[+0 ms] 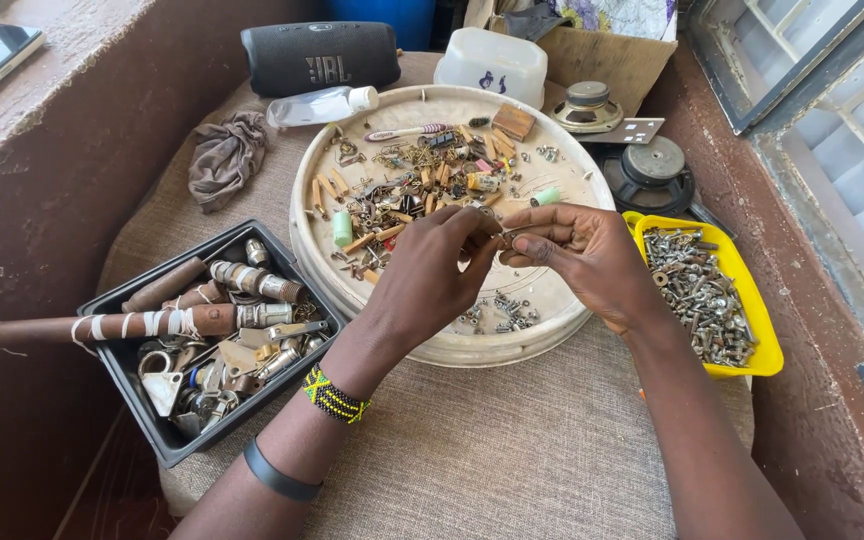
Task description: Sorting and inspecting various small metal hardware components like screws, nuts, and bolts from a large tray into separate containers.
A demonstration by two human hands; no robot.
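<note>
A single head-worn camera looks steeply down and forward from above the person's arms, close to the work. Both forearms rise from the lower edge and the fingers (482,240) meet near the middle of the view. The table (492,450) fills most of the picture. Beyond the fingers the view reaches a black cylindrical speaker (320,57); to their right it takes in a window frame (812,90), to their left a wall ledge (62,110).

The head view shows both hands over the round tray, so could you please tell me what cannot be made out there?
- Small metal piece pinched between left hand and right hand: too small, fingertips cover it.
- Round tray: the middle is hidden by both hands.
- Black bin: lower contents are buried under pipes.
</note>
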